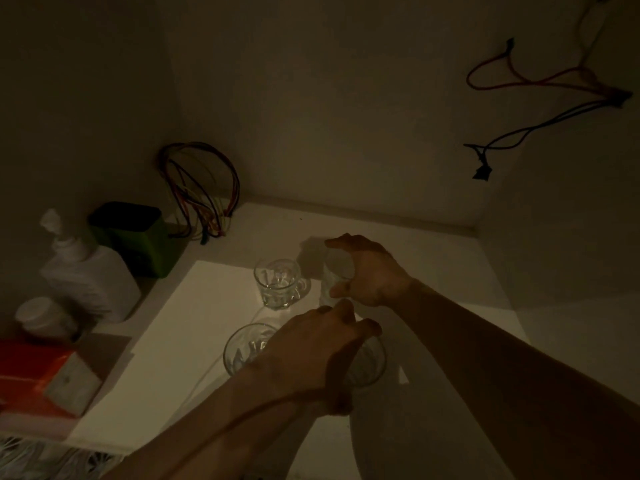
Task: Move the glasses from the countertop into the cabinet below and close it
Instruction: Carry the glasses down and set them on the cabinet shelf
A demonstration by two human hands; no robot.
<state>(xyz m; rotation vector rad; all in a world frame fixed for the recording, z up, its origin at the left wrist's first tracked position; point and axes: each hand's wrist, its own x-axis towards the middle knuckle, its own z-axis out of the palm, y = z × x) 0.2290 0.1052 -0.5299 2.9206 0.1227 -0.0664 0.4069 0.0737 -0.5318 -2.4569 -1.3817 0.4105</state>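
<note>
On the pale countertop (194,341) stands a clear handled glass (278,284), untouched. Just right of it is a tall clear glass (330,271), and my right hand (370,271) wraps it from the right, fingers over the far side and thumb on the near side. My left hand (311,355) lies palm down over two wide glasses. One wide glass (239,351) shows at its left. The other wide glass (369,363) sits under the thumb side, with fingers curled over its rim. The hand hides whether it grips that glass. No cabinet is in view.
A green box (138,237), a white pump bottle (86,271) and a small white jar (41,317) stand along the left wall. An orange carton (31,372) lies at the left edge. Loose wires (204,188) hang in the back corner, with more cables (540,84) on the right wall.
</note>
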